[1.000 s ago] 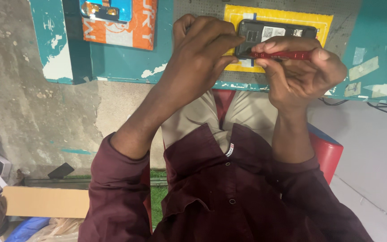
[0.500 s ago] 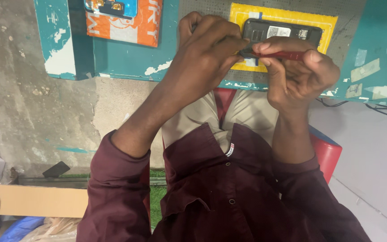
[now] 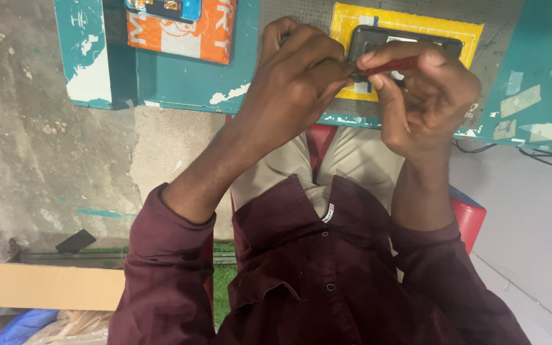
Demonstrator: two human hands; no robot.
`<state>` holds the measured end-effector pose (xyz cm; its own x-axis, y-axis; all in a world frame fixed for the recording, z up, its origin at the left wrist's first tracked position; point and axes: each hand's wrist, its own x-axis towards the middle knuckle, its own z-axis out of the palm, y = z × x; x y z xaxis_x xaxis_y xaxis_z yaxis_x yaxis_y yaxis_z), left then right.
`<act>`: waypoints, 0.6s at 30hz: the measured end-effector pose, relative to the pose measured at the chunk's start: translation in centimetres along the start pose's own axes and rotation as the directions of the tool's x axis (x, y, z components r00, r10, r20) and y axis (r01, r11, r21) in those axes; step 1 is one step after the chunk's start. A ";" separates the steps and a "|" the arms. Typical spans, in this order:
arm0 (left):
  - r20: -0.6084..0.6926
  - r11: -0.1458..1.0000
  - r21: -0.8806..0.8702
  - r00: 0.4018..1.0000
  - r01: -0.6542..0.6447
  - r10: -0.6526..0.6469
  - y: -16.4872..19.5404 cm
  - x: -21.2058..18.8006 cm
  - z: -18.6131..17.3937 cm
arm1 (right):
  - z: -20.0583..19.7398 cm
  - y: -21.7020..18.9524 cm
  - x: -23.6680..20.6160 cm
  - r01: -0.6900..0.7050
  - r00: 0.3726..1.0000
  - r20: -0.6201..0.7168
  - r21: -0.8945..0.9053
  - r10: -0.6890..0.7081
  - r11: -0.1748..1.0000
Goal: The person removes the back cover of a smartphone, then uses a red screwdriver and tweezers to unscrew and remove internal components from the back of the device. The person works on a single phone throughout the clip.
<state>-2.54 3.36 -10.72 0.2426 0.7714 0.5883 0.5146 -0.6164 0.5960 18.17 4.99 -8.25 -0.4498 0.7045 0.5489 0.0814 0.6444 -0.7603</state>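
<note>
A black phone-like device (image 3: 410,37) lies on a yellow mat (image 3: 467,32) at the near edge of a teal worktable (image 3: 186,80). My left hand (image 3: 295,76) curls over the device's left end and hides it. My right hand (image 3: 426,96) pinches a thin red-handled tool (image 3: 391,64), held level across the device with its tip toward my left fingers. The tip itself is hidden between the two hands. Both hands touch at the device.
An orange box (image 3: 183,35) with a small blue item (image 3: 161,7) on top sits at the table's left. I sit on a red stool (image 3: 469,217). Black cables (image 3: 544,158) run along the right. On the floor at the left lie cardboard (image 3: 52,287) and a small black object (image 3: 75,241).
Both hands stay on the device. My right hand's fingers have shifted slightly along the red tool, and the view has drifted a little.
</note>
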 end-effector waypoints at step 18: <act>-0.006 0.995 0.095 1.000 0.011 -0.011 0.9 0.0 0.7 | -0.2 -0.6 0.5 0.043 0.998 0.049 -0.106 -0.038 0.993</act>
<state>-1.52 2.93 -10.51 0.2318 0.7770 0.5852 0.5929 -0.5898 0.5482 18.04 4.98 -7.47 -0.4955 0.6640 0.5601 0.1558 0.7022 -0.6947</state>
